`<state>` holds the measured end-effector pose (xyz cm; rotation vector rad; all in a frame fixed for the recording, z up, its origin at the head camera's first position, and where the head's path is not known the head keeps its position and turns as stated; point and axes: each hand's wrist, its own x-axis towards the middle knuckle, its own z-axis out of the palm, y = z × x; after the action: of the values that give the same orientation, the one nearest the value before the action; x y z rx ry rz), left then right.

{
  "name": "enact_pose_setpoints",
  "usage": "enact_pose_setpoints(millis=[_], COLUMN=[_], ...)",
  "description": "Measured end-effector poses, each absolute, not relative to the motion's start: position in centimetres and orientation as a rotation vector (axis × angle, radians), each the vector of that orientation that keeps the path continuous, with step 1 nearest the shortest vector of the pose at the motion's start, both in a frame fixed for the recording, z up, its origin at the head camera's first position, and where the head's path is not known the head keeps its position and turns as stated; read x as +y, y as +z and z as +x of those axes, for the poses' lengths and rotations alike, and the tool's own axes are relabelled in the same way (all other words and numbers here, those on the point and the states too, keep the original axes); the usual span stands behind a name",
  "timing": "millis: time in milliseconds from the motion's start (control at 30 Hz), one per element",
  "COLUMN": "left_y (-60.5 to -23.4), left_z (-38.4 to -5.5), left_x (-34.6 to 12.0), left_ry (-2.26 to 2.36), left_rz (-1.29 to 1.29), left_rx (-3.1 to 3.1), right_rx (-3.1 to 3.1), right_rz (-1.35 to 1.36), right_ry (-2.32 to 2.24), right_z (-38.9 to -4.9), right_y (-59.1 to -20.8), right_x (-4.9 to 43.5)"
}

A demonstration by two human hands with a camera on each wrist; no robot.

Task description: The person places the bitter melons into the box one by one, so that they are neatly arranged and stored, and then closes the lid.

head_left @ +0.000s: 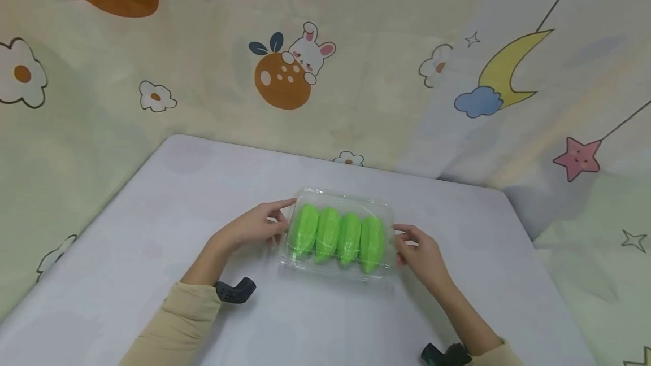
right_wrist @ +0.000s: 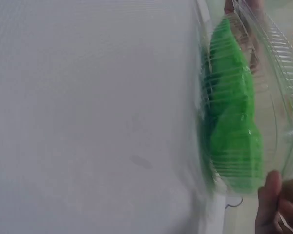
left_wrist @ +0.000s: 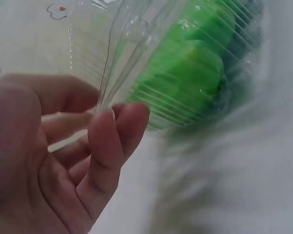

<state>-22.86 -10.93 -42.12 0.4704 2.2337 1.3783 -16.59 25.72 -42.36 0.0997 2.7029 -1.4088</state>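
Observation:
A clear plastic clamshell box (head_left: 342, 199) is held level between my two hands in the head view. Inside lie several bright green, elongated pieces (head_left: 328, 234) side by side, shaped like stubby bananas or cucumbers. On the box's left side, my left hand (head_left: 255, 223) pinches the rim. The left wrist view shows its thumb and fingers (left_wrist: 105, 141) on the thin plastic edge. At the opposite side my right hand (head_left: 422, 254) grips the rim with its fingertips. In the right wrist view only part of that hand (right_wrist: 282, 207) shows, at the lower right.
Under the box is a white-covered table (head_left: 325, 321) with rounded far corners. A printed curtain (head_left: 386, 72) with cartoon figures hangs behind and beside it. Each wrist carries a black device (head_left: 236, 291), near a beige sleeve (head_left: 175, 321).

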Motion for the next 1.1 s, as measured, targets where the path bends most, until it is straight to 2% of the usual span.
enact_pose_setpoints(millis=[200, 367, 667, 1100], left_y=[-42.5, -42.7, -43.0, -42.6], left_z=[-22.1, -21.7, -21.1, -20.0], left_x=[-12.0, -12.0, -12.1, -12.7], left_ry=[1.306, 1.297, 1.349, 1.371], left_rz=[0.583, 0.624, 0.59, 0.611], left_rx=[2.036, 1.884, 1.787, 1.947], right_rx=[2.501, 2.19, 2.088, 2.185], right_rz=[-0.2, -0.318, -0.275, -0.227], right_ry=[-1.278, -1.289, -1.338, -1.341], right_z=[-16.2, -16.0, -15.3, -14.8], right_y=[-40.6, -40.0, -40.6, -40.2], right_x=[27.5, 28.6, 28.0, 27.2])
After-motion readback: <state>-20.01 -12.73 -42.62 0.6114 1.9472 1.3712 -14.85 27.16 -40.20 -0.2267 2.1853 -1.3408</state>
